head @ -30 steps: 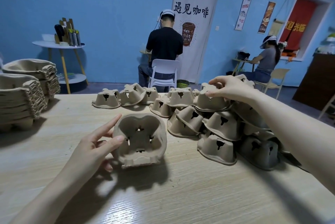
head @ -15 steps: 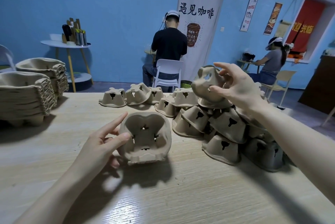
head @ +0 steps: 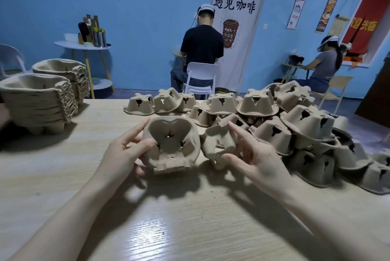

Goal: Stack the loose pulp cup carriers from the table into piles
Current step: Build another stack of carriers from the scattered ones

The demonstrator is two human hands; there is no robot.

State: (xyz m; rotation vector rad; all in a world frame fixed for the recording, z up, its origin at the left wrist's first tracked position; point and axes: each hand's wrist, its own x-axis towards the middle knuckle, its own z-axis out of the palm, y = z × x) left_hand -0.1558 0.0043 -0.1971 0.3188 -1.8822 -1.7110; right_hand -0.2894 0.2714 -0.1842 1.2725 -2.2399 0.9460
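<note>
left hand (head: 124,155) pinches carrier (head: 171,144) by its rim, tilted just above the worktop (head: 190,218) | right hand (head: 251,155) pinches second carrier (head: 218,144) beside it | likely light, stiff, crushable; grip rims | loose heap (head: 295,125) right, piles (head: 40,100) left | banner (head: 234,5): "遇见咖啡"; wall sign "Coffee"

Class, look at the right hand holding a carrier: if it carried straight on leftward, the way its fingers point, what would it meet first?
Most likely the carrier in the left hand. The right hand grips its own carrier, which sits just beside that one; whether they already touch is unclear, and depth is hard to judge from one view.
</note>
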